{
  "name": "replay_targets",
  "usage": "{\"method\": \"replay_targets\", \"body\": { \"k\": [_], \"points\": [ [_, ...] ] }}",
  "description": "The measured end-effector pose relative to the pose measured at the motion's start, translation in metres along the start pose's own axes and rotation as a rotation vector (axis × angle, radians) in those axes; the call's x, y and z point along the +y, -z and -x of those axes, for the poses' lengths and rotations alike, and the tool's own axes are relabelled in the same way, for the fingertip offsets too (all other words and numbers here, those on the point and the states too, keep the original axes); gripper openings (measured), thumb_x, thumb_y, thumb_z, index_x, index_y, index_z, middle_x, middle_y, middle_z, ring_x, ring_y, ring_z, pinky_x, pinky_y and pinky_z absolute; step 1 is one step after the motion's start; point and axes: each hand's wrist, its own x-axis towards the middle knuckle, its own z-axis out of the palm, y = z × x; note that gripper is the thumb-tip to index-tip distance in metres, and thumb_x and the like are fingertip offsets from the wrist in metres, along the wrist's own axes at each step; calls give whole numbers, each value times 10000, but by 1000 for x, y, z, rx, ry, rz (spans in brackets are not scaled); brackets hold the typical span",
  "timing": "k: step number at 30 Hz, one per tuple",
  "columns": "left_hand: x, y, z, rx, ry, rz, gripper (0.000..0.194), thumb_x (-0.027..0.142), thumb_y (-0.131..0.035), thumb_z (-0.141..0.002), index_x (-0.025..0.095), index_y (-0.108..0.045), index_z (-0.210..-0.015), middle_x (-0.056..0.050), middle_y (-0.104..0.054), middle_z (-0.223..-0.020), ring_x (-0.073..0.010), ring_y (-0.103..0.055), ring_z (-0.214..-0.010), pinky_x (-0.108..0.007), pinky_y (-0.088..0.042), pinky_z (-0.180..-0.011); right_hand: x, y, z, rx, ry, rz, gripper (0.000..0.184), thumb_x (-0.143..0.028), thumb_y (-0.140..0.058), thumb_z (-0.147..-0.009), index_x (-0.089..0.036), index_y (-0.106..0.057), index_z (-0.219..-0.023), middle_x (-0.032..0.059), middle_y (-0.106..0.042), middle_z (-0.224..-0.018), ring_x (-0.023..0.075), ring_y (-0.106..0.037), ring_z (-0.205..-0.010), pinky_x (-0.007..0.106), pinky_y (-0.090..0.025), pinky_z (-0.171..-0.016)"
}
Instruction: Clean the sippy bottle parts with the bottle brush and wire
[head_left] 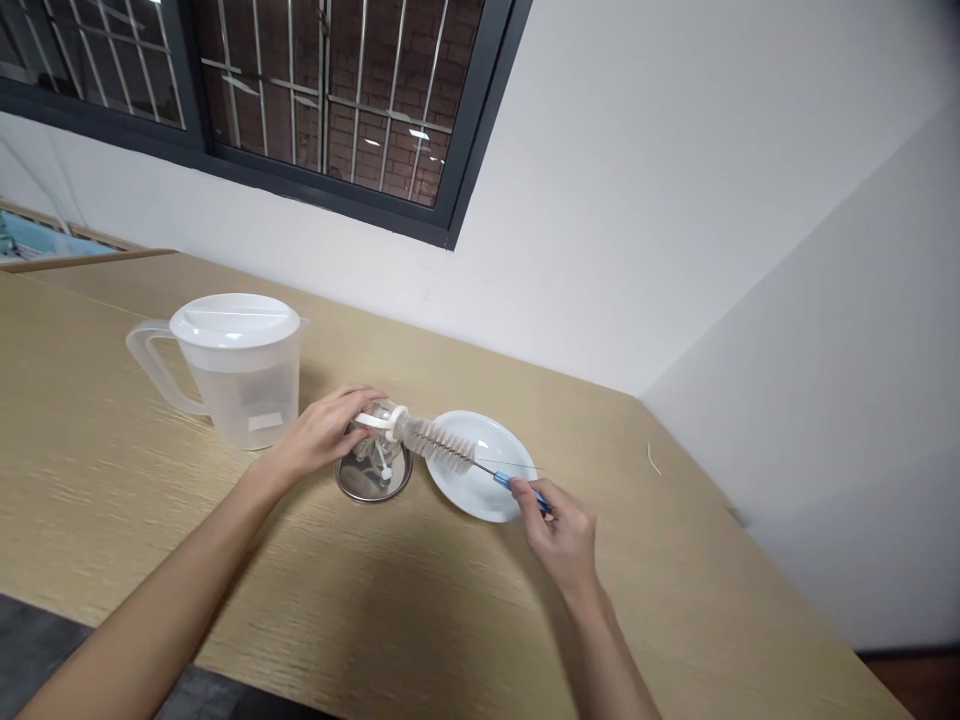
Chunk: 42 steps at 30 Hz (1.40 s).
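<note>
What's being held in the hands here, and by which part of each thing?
The right hand holds the brush by its blue handle. The left hand grips the clear container at the end away from the brush; contact partly hidden.

On table [360,600], left to right: pitcher [247,395], dish [364,486], plate [461,492], loose strip [653,459] near right edge; wall [600,200] with window [337,95] behind. Left hand [334,430] has bottle [394,422] over dish, mouth pointing right, can't tell if they touch. Right hand [562,535] has brush [446,447] across plate, bristle end at bottle mouth, handle toward plate's right side.
</note>
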Motion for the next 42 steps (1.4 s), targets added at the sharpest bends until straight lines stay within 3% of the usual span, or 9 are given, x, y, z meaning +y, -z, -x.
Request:
{"method": "replay_targets", "body": {
  "k": [2,5,7,10,17,21,25,35,42],
  "points": [
    [-1,0,0,0,10,-3,328,191,-534,-902,246,-538,-1226,-67,-609,-1292,-231,-534,-1230,-388,-460,-1010,-1,0,0,-55,-85,-26,332,-343,-560,-942,-170,-653,-675,-39,-510,-491,74,-410,-428,218,-310,-440],
    [-2,0,1,-6,26,-12,315,223,-542,-905,246,-545,-1220,-68,-609,-1289,-236,-541,-1220,-386,-468,-994,-2,-1,1,-101,-122,-59,287,-353,-551,-946,-173,-669,-756,-25,-577,-572,83,-470,-475,208,-353,-458],
    [-4,1,1,-21,33,-21,312,250,-545,-911,242,-546,-1223,-74,-603,-1292,-240,-539,-1220,-389,-468,-992,-1,-3,2,-80,-74,-62,182,-337,-584,-928,-177,-669,-908,4,-654,-717,92,-518,-521,211,-410,-492],
    [-7,4,2,-37,36,-26,315,302,-538,-926,235,-538,-1234,-82,-599,-1292,-244,-536,-1221,-393,-463,-996,1,-5,2,-22,35,-33,242,-299,-655,-884,-187,-617,-1096,43,-682,-875,96,-534,-542,236,-473,-534],
    [-7,4,2,-47,52,-4,382,387,-537,-929,236,-506,-1279,-92,-594,-1299,-255,-551,-1194,-389,-464,-976,-1,2,-3,93,221,-15,318,-141,-650,-878,-245,-619,-1178,60,-697,-919,165,-652,-761,264,-510,-575],
    [-6,2,3,-34,60,3,376,395,-554,-922,240,-508,-1262,-84,-607,-1290,-255,-562,-1177,-382,-470,-958,-1,6,-3,106,141,-46,262,-193,-652,-886,-241,-643,-1143,47,-685,-852,144,-596,-623,275,-465,-523],
    [-7,4,2,27,73,1,346,366,-571,-912,240,-522,-1231,-81,-624,-1269,-254,-565,-1170,-386,-473,-955,2,7,-3,85,91,-60,79,-231,-606,-916,-207,-678,-938,11,-609,-689,108,-479,-516,262,-378,-485],
    [-8,1,2,17,8,-46,277,255,-531,-922,239,-572,-1196,-73,-637,-1266,-236,-531,-1239,-390,-474,-1009,-6,8,-8,-20,-18,-101,134,-288,-588,-915,-196,-660,-849,-6,-554,-667,105,-450,-517,255,-388,-524],
    [-3,-4,2,16,-50,-56,312,224,-488,-942,245,-546,-1248,-76,-632,-1250,-239,-517,-1253,-410,-458,-1048,-7,5,-9,-67,-262,-251,280,-419,-629,-877,-178,-674,-742,6,-602,-636,111,-495,-516,225,-385,-464]
  ]
}}
